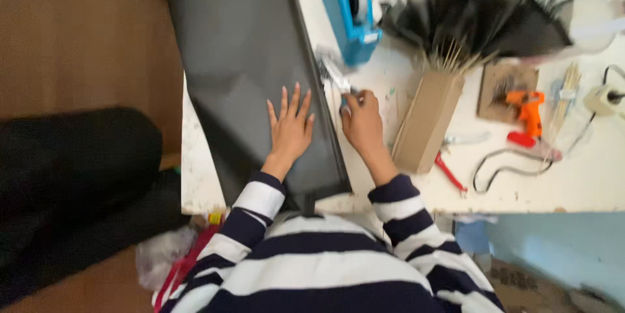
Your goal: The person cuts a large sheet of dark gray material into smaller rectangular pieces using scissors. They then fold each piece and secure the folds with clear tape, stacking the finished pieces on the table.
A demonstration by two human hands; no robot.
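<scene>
A long black sheet (241, 46) lies on the white table (586, 183), running away from me. My left hand (290, 127) rests flat on it with fingers spread, near its right edge. My right hand (362, 121) is closed around a small tool with a light blue handle and a metal tip (336, 79), held at the sheet's right edge. Both sleeves are striped dark blue and white.
A blue tape dispenser (351, 7) stands beyond my right hand. A cardboard box (426, 121) holds sticks and black folded pieces (482, 20). Further right lie an orange glue gun (527, 111), red-handled pliers (450, 175), a cable and a plug. A black object (71, 170) lies on the floor at left.
</scene>
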